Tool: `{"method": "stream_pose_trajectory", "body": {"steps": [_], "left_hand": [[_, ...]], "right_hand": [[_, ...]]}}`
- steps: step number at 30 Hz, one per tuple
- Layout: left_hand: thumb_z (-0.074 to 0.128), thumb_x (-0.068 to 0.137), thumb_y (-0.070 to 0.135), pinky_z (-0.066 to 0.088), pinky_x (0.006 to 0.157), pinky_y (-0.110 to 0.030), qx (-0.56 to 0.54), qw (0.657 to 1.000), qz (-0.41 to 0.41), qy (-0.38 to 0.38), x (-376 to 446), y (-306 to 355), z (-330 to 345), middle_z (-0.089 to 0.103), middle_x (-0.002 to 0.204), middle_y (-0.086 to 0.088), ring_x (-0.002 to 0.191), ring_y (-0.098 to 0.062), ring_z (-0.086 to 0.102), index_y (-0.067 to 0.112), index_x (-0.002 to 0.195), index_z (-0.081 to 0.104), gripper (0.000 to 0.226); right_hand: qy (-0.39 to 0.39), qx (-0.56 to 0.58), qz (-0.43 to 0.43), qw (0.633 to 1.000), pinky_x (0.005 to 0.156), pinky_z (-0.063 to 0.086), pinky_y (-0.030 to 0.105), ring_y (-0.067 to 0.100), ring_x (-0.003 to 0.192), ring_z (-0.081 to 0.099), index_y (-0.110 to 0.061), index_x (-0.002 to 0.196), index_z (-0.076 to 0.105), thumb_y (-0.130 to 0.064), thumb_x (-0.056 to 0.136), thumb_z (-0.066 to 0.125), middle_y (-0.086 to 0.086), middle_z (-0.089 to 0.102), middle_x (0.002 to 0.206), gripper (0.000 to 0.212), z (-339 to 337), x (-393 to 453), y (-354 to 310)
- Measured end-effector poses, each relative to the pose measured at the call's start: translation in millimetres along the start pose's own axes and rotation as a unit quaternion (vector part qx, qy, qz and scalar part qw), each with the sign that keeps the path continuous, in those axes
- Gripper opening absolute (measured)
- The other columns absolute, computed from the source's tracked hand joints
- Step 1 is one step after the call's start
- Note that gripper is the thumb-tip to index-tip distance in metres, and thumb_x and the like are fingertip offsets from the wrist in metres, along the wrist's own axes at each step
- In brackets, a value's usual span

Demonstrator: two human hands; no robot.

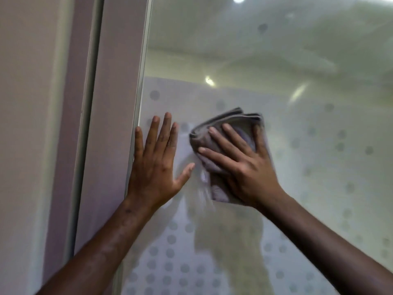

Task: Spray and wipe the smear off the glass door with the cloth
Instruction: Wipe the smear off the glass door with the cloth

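Your right hand [240, 165] presses the folded grey cloth [225, 133] flat against the glass door [297, 145], fingers spread over it, thumb at its right edge. Your left hand [155, 167] lies open on the pane just beside it, fingers straight, little finger at the door frame [119, 103]. The glass carries frosted dots (any smear is hard to tell from reflections).

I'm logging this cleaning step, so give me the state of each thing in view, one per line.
left hand: open, fingers spread flat against the glass by the frame.
right hand: open, fingers straight, pressing the cloth to the glass.
cloth: folded, grey, pinned under the right hand.
glass door: dotted, hazy; smear not discernible.
door frame: beside the left hand.
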State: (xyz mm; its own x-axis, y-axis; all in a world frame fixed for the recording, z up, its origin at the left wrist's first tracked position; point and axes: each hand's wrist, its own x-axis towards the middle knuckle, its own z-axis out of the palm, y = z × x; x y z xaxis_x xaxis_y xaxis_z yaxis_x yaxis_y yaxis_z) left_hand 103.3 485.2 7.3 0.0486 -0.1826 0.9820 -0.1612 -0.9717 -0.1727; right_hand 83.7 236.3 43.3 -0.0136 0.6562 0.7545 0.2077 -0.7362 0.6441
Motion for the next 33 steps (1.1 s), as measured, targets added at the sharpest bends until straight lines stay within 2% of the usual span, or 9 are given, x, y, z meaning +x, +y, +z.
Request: {"method": "stream_pose_trajectory", "body": {"steps": [4,8,10,13,16,20,24,30,33], "left_hand": [[0.037,0.097,0.064,0.014,0.124,-0.067,0.010,1.000,-0.008,-0.019,-0.9,2.0,-1.1,0.008,0.173,-0.015,0.160,-0.035,0.007,0.006,0.163,0.014,0.091],[0.036,0.096,0.064,0.014,0.124,-0.067,0.017,1.000,-0.011,-0.023,-0.6,4.0,-0.9,0.006,0.173,-0.014,0.161,-0.034,0.005,0.006,0.163,0.013,0.092],[0.038,0.096,0.064,0.014,0.124,-0.067,0.014,1.000,-0.010,-0.021,-1.4,3.9,0.1,0.007,0.173,-0.015,0.161,-0.034,0.006,0.006,0.163,0.013,0.092],[0.040,0.096,0.063,0.015,0.123,-0.067,0.007,1.000,-0.006,-0.011,-1.2,2.5,0.3,0.010,0.172,-0.015,0.160,-0.035,0.008,0.005,0.163,0.017,0.091],[0.043,0.096,0.062,0.015,0.123,-0.067,-0.004,1.000,-0.007,-0.011,-0.8,1.5,-1.6,0.011,0.172,-0.015,0.160,-0.034,0.008,0.006,0.163,0.018,0.091],[0.041,0.097,0.064,0.013,0.124,-0.067,0.002,1.000,-0.009,-0.019,-1.5,2.9,-1.7,0.008,0.173,-0.015,0.160,-0.034,0.006,0.007,0.163,0.016,0.091],[0.040,0.097,0.064,0.012,0.124,-0.066,0.010,1.000,-0.010,-0.016,-1.0,3.1,-0.1,0.008,0.173,-0.015,0.161,-0.034,0.005,0.008,0.163,0.015,0.091],[0.048,0.091,0.063,0.012,0.124,-0.066,-0.004,1.000,-0.003,-0.016,-0.6,1.0,-0.8,0.012,0.172,-0.015,0.160,-0.035,0.007,0.006,0.162,0.020,0.095],[0.047,0.093,0.067,0.013,0.124,-0.067,0.001,1.000,-0.003,-0.015,-0.9,1.8,-2.5,0.012,0.172,-0.017,0.160,-0.036,0.008,0.006,0.162,0.019,0.096]], "right_hand": [[0.027,-0.014,0.171,0.985,0.118,0.014,0.077,0.035,0.157,0.026,-0.028,0.149,0.053,-0.039,0.094,0.059,0.008,0.037,0.166,0.057,-17.0,-11.0,54.8],[0.070,0.048,0.388,0.917,0.122,0.002,0.072,0.023,0.161,0.012,-0.044,0.152,0.044,-0.033,0.091,0.052,-0.007,0.022,0.172,0.063,-22.2,60.9,80.3],[0.063,0.055,0.349,0.934,0.122,-0.001,0.071,0.023,0.161,0.012,-0.046,0.152,0.043,-0.034,0.091,0.053,-0.007,0.022,0.172,0.063,-15.2,87.5,61.3],[0.027,0.043,0.158,0.986,0.121,0.001,0.074,0.029,0.160,0.017,-0.039,0.153,0.047,-0.035,0.099,0.051,-0.002,0.029,0.170,0.054,-1.6,82.4,10.1],[-0.016,0.019,0.014,1.000,0.121,0.008,0.073,0.028,0.159,0.020,-0.037,0.153,0.046,-0.037,0.104,0.045,-0.003,0.032,0.168,0.050,-3.0,45.6,-1.0],[0.024,0.003,0.098,0.995,0.121,0.012,0.073,0.028,0.158,0.024,-0.033,0.149,0.054,-0.034,0.102,0.059,-0.003,0.038,0.165,0.047,-13.1,29.4,34.2],[0.039,0.042,0.214,0.975,0.123,0.003,0.071,0.027,0.160,0.017,-0.036,0.150,0.051,-0.036,0.098,0.046,-0.005,0.031,0.169,0.052,-8.9,69.0,12.7],[-0.021,0.031,-0.039,0.999,0.120,0.010,0.075,0.030,0.159,0.021,-0.034,0.155,0.044,-0.044,0.106,0.036,-0.001,0.032,0.168,0.051,4.5,26.4,-15.9],[-0.027,0.002,-0.088,0.996,0.120,0.017,0.073,0.028,0.157,0.028,-0.033,0.152,0.049,-0.049,0.105,0.040,-0.002,0.037,0.166,0.050,-5.0,14.0,14.2]]}}
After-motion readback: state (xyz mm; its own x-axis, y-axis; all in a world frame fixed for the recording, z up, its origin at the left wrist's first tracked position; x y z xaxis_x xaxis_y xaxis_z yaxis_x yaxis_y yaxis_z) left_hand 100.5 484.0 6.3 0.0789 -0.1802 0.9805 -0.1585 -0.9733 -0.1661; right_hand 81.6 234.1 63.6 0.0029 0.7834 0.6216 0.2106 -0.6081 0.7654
